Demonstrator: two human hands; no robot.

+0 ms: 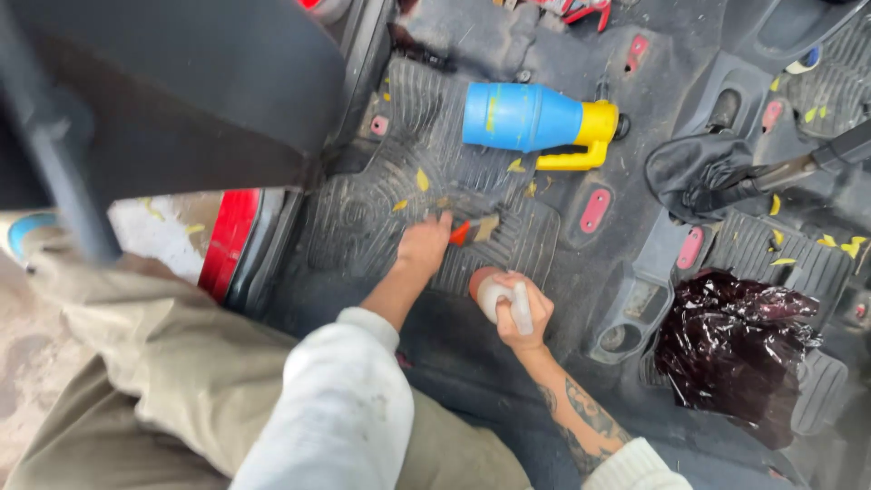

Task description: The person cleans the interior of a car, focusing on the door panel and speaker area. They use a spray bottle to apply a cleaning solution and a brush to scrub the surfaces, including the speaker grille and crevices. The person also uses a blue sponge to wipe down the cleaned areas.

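Observation:
My left hand (423, 245) is shut on a small brush with a red handle and pale bristles (474, 229), pressed onto the ribbed black rubber floor mat (363, 213) of a vehicle. Just below and to the right, my right hand (520, 313) grips a white spray bottle with an orange-brown cap (494, 292), held over the mat's near edge. Yellow leaf bits lie scattered on the mat.
A blue and yellow plastic jug (535, 121) lies on its side at the far end of the mat. A gear lever with a black boot (717, 177) rises at the right. Dark crumpled plastic (735, 345) sits lower right. A black seat (172, 82) fills the upper left.

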